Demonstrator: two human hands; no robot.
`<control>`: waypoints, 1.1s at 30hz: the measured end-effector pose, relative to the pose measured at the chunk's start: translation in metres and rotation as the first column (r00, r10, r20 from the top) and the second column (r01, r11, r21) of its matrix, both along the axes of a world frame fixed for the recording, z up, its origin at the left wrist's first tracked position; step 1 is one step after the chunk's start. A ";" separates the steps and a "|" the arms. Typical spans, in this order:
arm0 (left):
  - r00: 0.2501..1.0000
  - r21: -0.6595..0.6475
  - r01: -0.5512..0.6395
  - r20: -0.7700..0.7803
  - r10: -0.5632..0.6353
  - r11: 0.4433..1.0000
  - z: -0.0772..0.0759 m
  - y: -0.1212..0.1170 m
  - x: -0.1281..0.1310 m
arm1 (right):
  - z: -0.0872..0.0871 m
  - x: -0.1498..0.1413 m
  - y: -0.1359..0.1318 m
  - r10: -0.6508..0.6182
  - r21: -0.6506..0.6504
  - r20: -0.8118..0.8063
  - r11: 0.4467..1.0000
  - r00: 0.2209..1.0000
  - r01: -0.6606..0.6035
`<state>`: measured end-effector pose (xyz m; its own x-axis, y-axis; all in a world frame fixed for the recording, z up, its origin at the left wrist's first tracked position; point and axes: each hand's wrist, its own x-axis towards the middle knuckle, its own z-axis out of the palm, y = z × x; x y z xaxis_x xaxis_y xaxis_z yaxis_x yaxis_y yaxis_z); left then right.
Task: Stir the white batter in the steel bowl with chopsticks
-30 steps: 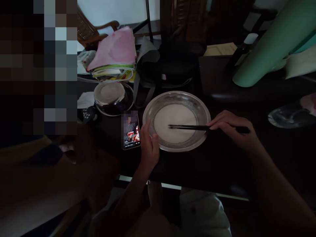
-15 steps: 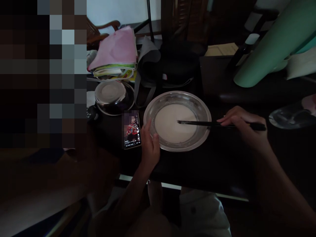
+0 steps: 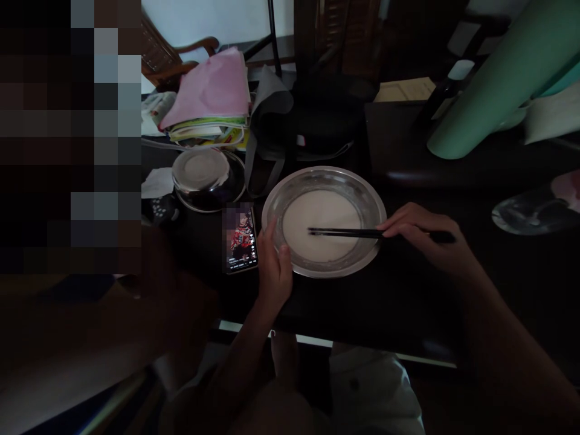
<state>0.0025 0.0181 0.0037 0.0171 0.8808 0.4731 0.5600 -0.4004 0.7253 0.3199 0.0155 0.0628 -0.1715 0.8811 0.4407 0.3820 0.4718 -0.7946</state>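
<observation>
Tabletop (image 3: 353, 308), dark, extending beneath and around both sets of fingers. Cylinder (image 3: 480, 90), pale green, slanting, beyond the right fingers and to their right. Bag (image 3: 324, 121), black with grey straps, beyond the left fingers. Stack (image 3: 212, 90), pink piece uppermost, beyond the left fingers and to their left. Basin (image 3: 326, 270), round, metal, on the tabletop between the two sets of fingers; near-left rim touched by the left. White liquid (image 3: 321, 208), in the basin, just right of the left fingertips. Vessel (image 3: 202, 172), metal, lying left of the left fingers and farther off. Right hand (image 3: 423, 232), one: forearm rising from the lower right, wrist bent leftward, back of the hand upward, held past the basin's right rim; fingers pinching a pair of chopsticks. Left hand (image 3: 275, 275), one: forearm reaching up from below, back of the hand outward, thumb and forefinger apart against the rim; remaining fingers partly hidden, and whether they close beneath it cannot be told. Clear bottle (image 3: 521, 211), lying on its side, well right of the right fingers. Phone (image 3: 242, 241), screen lit, flat, just left of the left fingers. Chopsticks (image 3: 347, 233), black, nearly level, running left from the right fingers over the rim, tips at the liquid.
</observation>
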 end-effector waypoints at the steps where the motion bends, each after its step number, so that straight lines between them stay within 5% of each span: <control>1: 1.000 0.002 -0.001 0.002 0.001 1.000 0.000 0.000 0.000 | 0.000 0.000 0.000 -0.017 0.004 0.014 1.000 1.000 0.017; 5: 1.000 0.012 0.001 0.000 -0.001 1.000 -0.001 0.000 0.000 | 0.000 0.002 -0.001 -0.142 -0.005 -0.079 0.990 0.987 0.142; 10: 1.000 0.015 0.011 -0.002 -0.011 1.000 0.000 0.000 0.000 | 0.002 -0.002 0.001 -0.021 0.018 -0.005 1.000 1.000 0.021; 15: 1.000 0.036 0.006 -0.006 -0.006 0.999 0.000 0.000 0.000 | 0.002 0.000 -0.002 -0.194 -0.015 -0.097 0.981 0.976 0.194; 20: 1.000 0.012 0.004 -0.003 -0.004 1.000 0.000 0.000 0.000 | 0.002 -0.001 0.000 -0.050 0.018 -0.002 0.999 0.999 0.050; 25: 1.000 0.018 -0.006 -0.004 0.006 1.000 0.000 0.000 0.000 | 0.002 0.002 -0.001 -0.200 -0.016 -0.076 0.980 0.977 0.200; 30: 1.000 -0.002 -0.003 -0.013 0.003 1.000 0.001 0.000 0.000 | 0.002 -0.001 0.000 -0.056 -0.011 -0.033 0.998 0.998 0.055; 33: 1.000 -0.006 -0.001 -0.009 0.001 1.000 0.002 -0.001 0.000 | 0.002 -0.001 0.001 -0.108 0.021 -0.002 0.994 0.994 0.108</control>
<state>0.0026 0.0174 0.0059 0.0210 0.8839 0.4673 0.5669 -0.3955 0.7227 0.3187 0.0167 0.0650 -0.0751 0.8849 0.4597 0.4314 0.4444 -0.7851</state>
